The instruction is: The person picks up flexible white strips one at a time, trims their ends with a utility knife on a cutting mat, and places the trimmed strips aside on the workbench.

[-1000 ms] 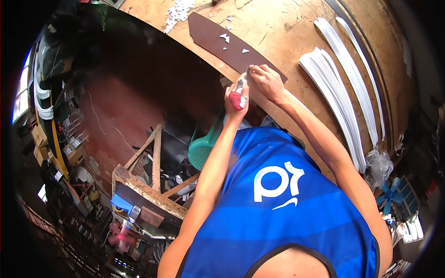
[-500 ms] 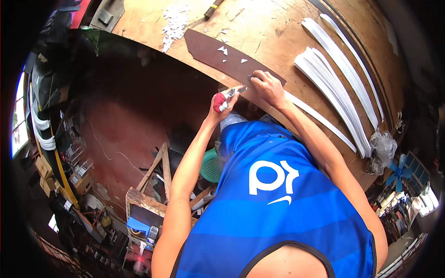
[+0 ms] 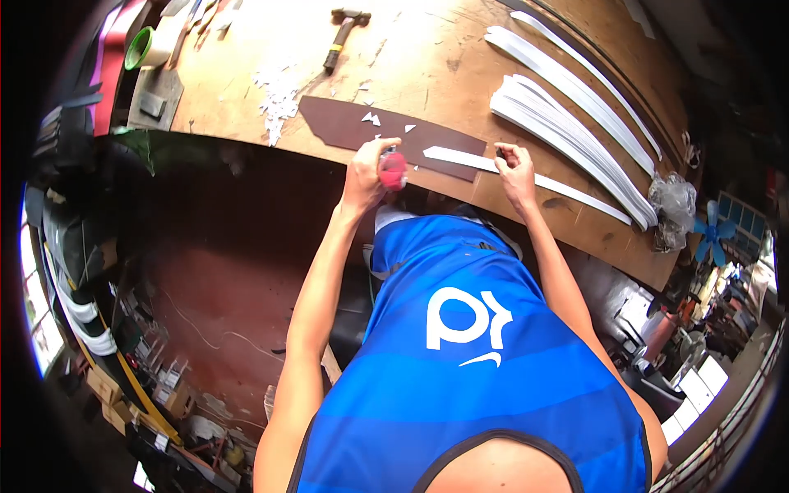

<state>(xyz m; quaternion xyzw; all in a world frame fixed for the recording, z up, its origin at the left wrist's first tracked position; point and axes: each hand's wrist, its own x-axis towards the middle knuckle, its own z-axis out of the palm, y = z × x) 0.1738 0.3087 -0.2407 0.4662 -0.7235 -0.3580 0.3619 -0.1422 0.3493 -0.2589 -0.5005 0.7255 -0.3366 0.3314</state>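
My left hand (image 3: 367, 176) is closed around a red-and-white wrapped object (image 3: 393, 170) at the front edge of a dark brown board (image 3: 341, 123). My right hand (image 3: 516, 175) is closed, with a small dark thing (image 3: 499, 154) between thumb and fingers. A white strip (image 3: 456, 156) with a pointed left end lies partly on the board and runs under or behind my right hand along the table edge. Small white triangular pieces (image 3: 409, 128) rest on the board.
On the wooden table (image 3: 427, 49) are a hammer (image 3: 341, 41), a pile of white scraps (image 3: 279, 97), stacked white strips (image 3: 559, 140) and crumpled clear plastic (image 3: 672, 205). A green-rimmed container (image 3: 141, 48) stands at the upper left. A blue fan (image 3: 713, 233) is at the right.
My hands have moved apart, the left one leftward with the red-wrapped object. The white strip's pointed end now shows on the board. The view has turned, and the whole hammer has come into sight.
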